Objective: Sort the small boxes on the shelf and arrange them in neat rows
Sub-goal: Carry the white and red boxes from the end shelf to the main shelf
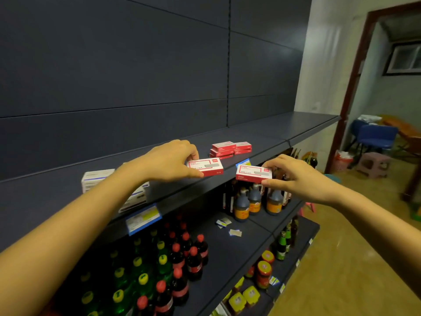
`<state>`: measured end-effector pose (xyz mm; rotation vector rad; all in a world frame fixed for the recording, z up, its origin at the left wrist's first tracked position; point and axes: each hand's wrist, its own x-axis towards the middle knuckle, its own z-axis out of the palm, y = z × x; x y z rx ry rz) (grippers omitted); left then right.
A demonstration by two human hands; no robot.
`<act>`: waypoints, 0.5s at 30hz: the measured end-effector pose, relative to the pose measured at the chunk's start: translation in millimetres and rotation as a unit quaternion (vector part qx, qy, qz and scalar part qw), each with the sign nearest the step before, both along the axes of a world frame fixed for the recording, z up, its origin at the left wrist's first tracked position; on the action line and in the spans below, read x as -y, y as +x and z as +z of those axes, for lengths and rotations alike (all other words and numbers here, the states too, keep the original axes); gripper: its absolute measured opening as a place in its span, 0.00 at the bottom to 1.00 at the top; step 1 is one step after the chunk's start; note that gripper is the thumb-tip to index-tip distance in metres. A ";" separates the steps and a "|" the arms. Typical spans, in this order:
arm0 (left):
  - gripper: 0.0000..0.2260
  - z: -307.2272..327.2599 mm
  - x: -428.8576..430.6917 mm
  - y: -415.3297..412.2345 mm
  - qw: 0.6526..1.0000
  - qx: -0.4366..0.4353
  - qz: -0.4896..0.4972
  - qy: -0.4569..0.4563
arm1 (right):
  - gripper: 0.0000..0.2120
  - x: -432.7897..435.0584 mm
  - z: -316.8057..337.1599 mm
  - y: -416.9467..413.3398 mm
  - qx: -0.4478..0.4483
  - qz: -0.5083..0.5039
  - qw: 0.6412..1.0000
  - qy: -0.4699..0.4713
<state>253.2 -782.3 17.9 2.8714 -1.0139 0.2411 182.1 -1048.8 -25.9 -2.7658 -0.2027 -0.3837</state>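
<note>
Left hand (173, 160) pinches a red box (205, 167) between thumb and fingers at the front edge of the shelf (296, 125). Right hand (298, 176) grips a second box (253, 173) just right of it, past the shelf edge. Farther back sits a red stack (231, 148); white boxes (98, 179) stand at left.

A person's left hand (168, 160) pinches a red box (206, 167) on the dark shelf (284, 128), while the right hand (296, 176) holds a second red box (254, 172) just off its front edge. More red boxes (230, 148) sit stacked behind; soda bottles (177, 258) stand below.
</note>
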 end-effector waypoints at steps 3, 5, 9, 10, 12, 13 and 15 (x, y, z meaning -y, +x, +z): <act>0.20 4.8 24.7 25.4 1.000 0.000 0.011 0.010 | 0.22 24.4 -0.8 19.7 0.001 0.005 1.000 0.006; 0.19 8.5 41.1 44.7 1.000 0.003 0.023 0.015 | 0.21 39.8 -1.3 36.6 0.004 0.006 1.000 0.006; 0.18 12.5 71.9 85.5 0.999 0.013 0.046 0.019 | 0.21 67.7 0.1 79.2 0.011 0.023 1.000 0.005; 0.18 13.5 78.7 95.3 0.998 0.016 0.053 0.023 | 0.20 74.7 1.6 90.1 0.010 0.028 1.000 0.007; 0.18 14.9 90.4 113.6 0.997 0.022 0.067 0.036 | 0.21 87.9 4.5 112.2 0.002 0.036 0.999 0.005; 0.18 14.7 95.0 121.9 0.996 0.022 0.074 0.043 | 0.21 94.3 5.5 123.6 -0.002 0.040 0.999 0.000; 0.18 13.3 102.1 135.9 0.995 0.016 0.088 0.050 | 0.21 103.5 7.5 144.0 -0.007 0.049 0.999 0.002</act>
